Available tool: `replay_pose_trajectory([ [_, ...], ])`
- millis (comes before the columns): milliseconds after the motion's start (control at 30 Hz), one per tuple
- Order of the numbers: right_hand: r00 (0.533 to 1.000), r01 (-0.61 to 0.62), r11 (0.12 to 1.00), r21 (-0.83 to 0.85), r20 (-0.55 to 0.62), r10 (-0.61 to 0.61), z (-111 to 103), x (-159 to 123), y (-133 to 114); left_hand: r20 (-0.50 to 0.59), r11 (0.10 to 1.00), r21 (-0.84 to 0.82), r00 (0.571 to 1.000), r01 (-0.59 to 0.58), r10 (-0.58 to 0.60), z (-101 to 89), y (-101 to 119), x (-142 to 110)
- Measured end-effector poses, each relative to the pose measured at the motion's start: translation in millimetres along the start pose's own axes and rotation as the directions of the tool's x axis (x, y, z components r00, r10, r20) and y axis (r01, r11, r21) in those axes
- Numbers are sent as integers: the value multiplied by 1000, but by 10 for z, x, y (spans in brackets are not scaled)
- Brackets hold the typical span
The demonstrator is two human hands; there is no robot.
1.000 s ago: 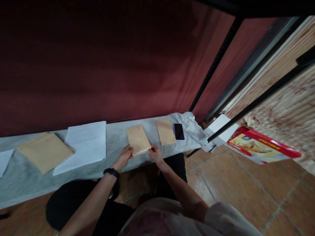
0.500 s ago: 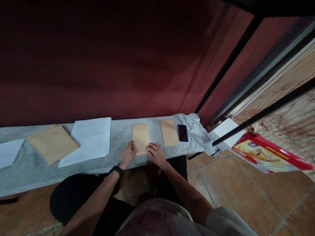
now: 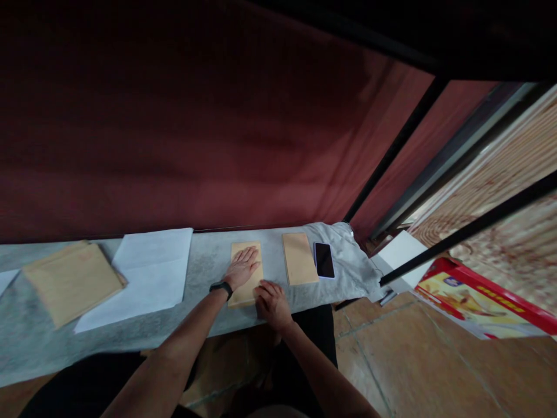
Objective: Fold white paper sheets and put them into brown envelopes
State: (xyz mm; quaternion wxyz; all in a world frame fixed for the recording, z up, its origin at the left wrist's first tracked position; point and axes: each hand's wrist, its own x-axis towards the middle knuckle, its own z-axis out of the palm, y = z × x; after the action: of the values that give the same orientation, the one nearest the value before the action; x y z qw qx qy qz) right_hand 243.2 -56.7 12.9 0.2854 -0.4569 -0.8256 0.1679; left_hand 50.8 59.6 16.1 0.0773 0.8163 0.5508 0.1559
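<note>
A flat piece of folded brown paper lies on the grey cloth in front of me; whether it is an envelope or a bag I cannot tell. My left hand, with a black band at the wrist, rests flat on its upper part, fingers stretched out. At its lower right edge is my right hand, fingers bent and close together on the paper's border, the thumb mostly hidden. A second brown paper stack of similar size lies to the right, beside a dark-screened phone.
Larger brown paper sheets overlap white paper on the left of the cloth-covered bench. A dark red wall stands behind. Black metal bars and a red and yellow box are at the right.
My left hand has moved from the paper's lower left edge up onto its surface and flattened out. My right hand stays by the lower right edge. The view has tilted up slightly.
</note>
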Motion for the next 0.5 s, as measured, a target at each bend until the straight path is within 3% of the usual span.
replay_pose_trajectory([
  [233, 1000, 24, 999, -35, -16, -24, 48, 7, 9, 36, 996, 36, 996, -81, 79, 154, -102, -131],
  [500, 999, -1, 1000, -17, -45, 0, 111, 21, 106, 16, 977, 69, 979, -201, 201, 225, -52, -517],
])
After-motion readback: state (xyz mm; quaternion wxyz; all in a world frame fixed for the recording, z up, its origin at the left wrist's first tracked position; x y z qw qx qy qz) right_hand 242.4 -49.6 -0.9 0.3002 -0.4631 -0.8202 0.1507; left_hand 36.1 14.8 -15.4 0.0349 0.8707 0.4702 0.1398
